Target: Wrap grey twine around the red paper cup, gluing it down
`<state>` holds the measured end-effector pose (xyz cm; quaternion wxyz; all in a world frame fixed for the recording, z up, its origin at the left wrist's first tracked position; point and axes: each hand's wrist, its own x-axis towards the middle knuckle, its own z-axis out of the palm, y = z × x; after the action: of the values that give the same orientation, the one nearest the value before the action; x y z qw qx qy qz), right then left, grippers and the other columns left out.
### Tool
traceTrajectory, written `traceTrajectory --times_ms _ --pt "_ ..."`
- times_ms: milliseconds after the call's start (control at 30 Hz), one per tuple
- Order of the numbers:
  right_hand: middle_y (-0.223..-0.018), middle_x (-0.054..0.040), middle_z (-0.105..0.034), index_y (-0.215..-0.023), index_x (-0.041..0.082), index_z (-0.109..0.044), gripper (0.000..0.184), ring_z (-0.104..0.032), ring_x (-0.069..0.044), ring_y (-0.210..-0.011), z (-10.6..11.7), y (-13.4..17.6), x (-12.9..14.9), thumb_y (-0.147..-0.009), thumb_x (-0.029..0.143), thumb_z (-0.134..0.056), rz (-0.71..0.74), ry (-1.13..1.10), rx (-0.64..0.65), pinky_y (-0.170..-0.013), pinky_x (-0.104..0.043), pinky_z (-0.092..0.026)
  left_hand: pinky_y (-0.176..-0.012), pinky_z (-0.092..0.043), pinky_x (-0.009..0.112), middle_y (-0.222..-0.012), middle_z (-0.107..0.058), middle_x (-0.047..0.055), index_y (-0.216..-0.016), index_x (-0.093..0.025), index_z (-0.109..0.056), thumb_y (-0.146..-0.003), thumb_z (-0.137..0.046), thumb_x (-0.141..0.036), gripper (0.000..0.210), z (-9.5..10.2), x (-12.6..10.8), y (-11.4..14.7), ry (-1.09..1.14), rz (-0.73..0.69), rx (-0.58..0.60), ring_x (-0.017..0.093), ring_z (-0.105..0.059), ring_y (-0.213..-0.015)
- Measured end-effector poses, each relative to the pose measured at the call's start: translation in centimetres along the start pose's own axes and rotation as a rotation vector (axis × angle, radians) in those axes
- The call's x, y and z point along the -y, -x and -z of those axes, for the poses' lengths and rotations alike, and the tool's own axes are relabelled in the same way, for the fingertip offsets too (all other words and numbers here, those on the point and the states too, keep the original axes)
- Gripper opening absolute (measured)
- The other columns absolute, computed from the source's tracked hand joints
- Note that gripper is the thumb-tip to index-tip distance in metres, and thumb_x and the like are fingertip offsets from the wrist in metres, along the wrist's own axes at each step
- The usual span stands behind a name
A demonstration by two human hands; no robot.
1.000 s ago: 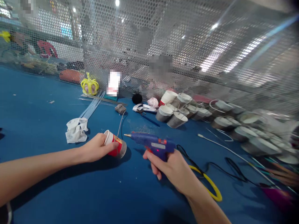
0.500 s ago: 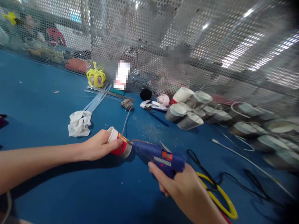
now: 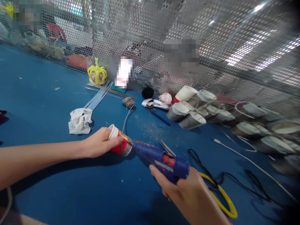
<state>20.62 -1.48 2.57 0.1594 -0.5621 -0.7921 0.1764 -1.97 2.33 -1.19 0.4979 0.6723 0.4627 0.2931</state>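
Note:
My left hand grips a small red and white paper cup that lies on its side on the blue table, rim to the left. A strand of grey twine runs from the cup to a small ball further back. My right hand holds a blue hot glue gun with a red light lit on its body. The gun's nozzle touches the base end of the cup. Scissors lie just behind the gun.
A pile of paper cups lies along the perforated metal screen at the right. A crumpled white wrapper, glue sticks, a yellow crown, a black pompom, black cables and a yellow loop lie about.
The glue gun has moved left and down until its nozzle meets the cup's base. My left hand has kept the cup nearly still.

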Motion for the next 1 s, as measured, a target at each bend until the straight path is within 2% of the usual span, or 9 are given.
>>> traceTrajectory --times_ms 267,433,733,1000 --pt "-0.04 0.0022 -0.049 -0.065 0.023 -0.059 0.021 -0.051 -0.014 -0.04 0.2 0.1 0.7 -0.073 0.04 -0.048 0.028 -0.057 0.018 -0.036 -0.024 -0.038 -0.063 -0.041 0.018 -0.077 -0.066 0.001 -0.077 -0.013 -0.066 -0.08 -0.04 -0.033 0.033 -0.1 -0.1 0.1 0.041 -0.015 0.009 0.014 -0.055 -0.07" --pt "-0.041 0.0022 -0.049 -0.055 0.024 -0.053 0.022 -0.053 -0.015 -0.044 -0.2 0.2 0.6 -0.071 0.039 -0.05 0.064 -0.066 0.008 -0.037 -0.024 -0.039 -0.062 -0.042 0.02 -0.076 -0.066 0.003 -0.075 -0.011 -0.065 -0.08 -0.039 -0.034 0.035 0.0 -0.4 0.1 0.079 0.037 0.018 0.015 -0.057 -0.069" --pt "-0.047 0.0011 -0.054 -0.068 0.024 -0.058 0.018 -0.055 -0.016 -0.048 0.3 -0.1 1.0 -0.075 0.035 -0.046 0.042 -0.055 0.012 -0.041 -0.024 -0.041 -0.057 -0.039 0.017 -0.075 -0.066 0.0 -0.08 -0.014 -0.066 -0.08 -0.041 -0.032 0.032 -0.1 -0.1 -0.1 0.07 0.0 -0.006 0.012 -0.055 -0.065" --pt "-0.048 0.0014 -0.054 -0.063 0.024 -0.056 0.016 -0.053 -0.015 -0.045 0.1 0.2 1.4 -0.074 0.033 -0.048 0.03 -0.043 -0.021 -0.041 -0.024 -0.04 -0.058 -0.039 0.018 -0.072 -0.064 0.001 -0.073 -0.012 -0.065 -0.08 -0.041 -0.03 0.031 0.0 -0.7 0.1 0.045 0.023 -0.006 0.012 -0.053 -0.064"
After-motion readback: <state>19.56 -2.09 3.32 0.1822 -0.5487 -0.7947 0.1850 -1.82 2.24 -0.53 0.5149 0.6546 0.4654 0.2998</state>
